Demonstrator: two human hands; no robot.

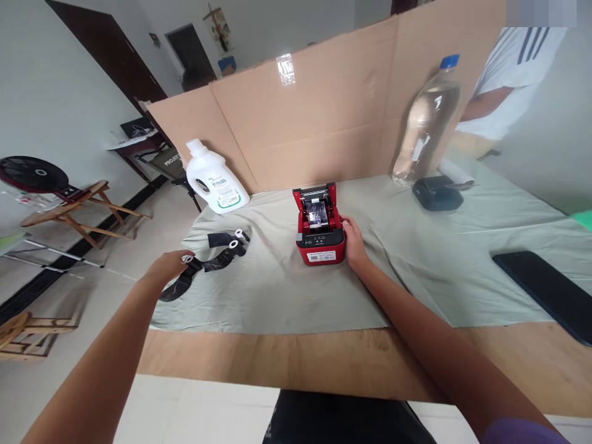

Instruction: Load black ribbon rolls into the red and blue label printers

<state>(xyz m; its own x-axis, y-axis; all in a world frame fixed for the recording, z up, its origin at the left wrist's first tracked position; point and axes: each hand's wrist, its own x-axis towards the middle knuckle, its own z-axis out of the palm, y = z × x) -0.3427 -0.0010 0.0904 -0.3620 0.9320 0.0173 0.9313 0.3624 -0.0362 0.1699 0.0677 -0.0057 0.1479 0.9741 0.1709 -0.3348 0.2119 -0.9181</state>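
My left hand [170, 265] is closed at the left end of the cloth, with its fingertips on a roll of black ribbon [182, 280] whose loose end trails over the cloth. Beside it lie two more ribbon rolls, one nearer [222, 259] and one farther back [224, 239], both partly unwound. In the middle stands a red and black label printer [322, 250] with its lid [316, 194] raised; shiny black ribbon shows inside. My right hand [355, 243] is closed against the printer's right side, with its fingers partly hidden behind the body.
A white detergent bottle [217, 179] leans at the back left before a cardboard screen [305, 123]. At the right are a large clear bottle [428, 126], a dark device [437, 193] and a black phone-like slab [546, 290]. Another person's arm [488, 103] is behind the screen.
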